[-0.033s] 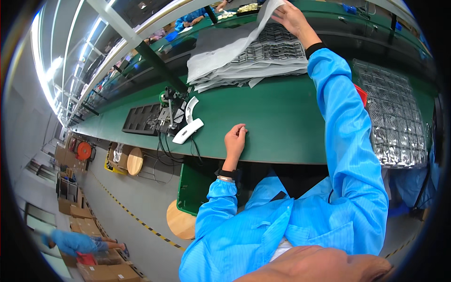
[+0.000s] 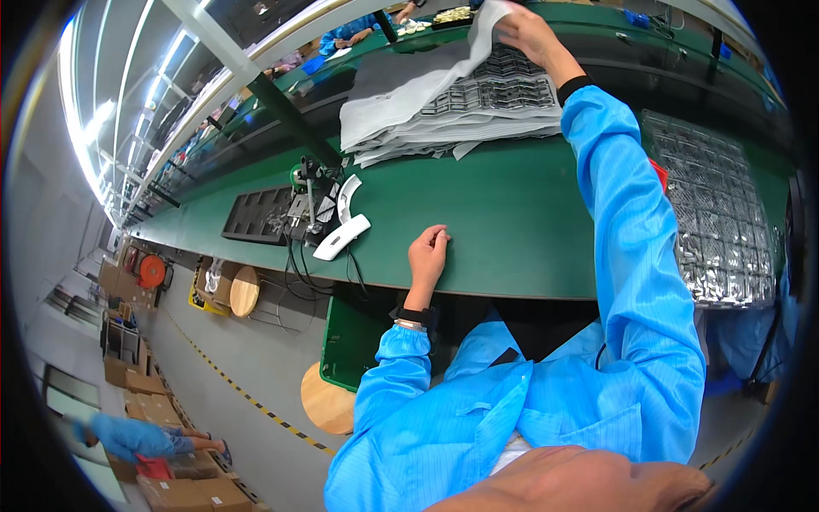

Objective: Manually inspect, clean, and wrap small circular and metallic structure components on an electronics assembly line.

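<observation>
At the far side of the bench, my right hand pinches the raised corner of a thin white sheet, which looks like foam or soft packing paper. The sheet is partly peeled back from a stack of clear moulded plastic trays, with more white sheets between the layers. My left hand rests at the near edge of the green bench, fingers curled in, with nothing visible in it. Left of that hand are two curved white plastic parts beside a small metal fixture with black cables.
A black compartment tray lies left of the fixture. On the right stands another pile of clear trays holding small shiny parts, next to a red bin edge. Below the bench are a green crate and round wooden stool. Other people work beyond.
My right hand and the raised sheet corner have shifted very slightly. My left hand stays where it was.
</observation>
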`<state>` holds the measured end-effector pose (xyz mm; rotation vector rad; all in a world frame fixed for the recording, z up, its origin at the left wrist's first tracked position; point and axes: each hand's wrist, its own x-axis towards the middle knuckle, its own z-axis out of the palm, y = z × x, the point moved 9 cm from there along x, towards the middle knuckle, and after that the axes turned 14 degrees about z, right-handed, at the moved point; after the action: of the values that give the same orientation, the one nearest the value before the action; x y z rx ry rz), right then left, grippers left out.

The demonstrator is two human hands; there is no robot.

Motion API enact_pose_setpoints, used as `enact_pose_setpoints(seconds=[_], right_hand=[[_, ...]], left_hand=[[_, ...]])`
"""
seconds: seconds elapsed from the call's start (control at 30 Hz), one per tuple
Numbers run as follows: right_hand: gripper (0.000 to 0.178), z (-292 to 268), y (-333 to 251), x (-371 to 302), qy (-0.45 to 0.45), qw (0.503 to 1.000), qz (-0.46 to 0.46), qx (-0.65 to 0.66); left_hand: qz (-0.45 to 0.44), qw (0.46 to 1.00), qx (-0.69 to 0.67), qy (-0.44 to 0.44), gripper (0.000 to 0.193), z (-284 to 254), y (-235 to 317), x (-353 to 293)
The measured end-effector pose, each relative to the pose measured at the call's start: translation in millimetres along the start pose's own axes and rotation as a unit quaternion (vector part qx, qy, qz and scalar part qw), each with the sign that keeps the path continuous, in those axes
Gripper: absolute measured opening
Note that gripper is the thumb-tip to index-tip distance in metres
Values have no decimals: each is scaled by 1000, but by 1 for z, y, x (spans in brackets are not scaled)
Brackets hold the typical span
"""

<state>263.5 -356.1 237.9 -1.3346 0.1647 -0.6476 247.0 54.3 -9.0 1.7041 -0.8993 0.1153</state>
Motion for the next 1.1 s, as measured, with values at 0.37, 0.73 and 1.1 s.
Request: enact_pose_setpoints(seconds=[0.37, 0.73, 1.1], right_hand=[[35, 44, -41, 10, -66, 994, -71, -42], [30, -40, -4, 37, 135, 989, 18, 61], [37, -48, -12, 25, 95, 990, 61, 88]], left_hand=[[-5, 1000, -25, 3, 22, 0, 6, 0], [-146, 962, -217, -74, 53, -14, 38, 25], [-4, 983, -180, 38, 59, -90, 86, 108]])
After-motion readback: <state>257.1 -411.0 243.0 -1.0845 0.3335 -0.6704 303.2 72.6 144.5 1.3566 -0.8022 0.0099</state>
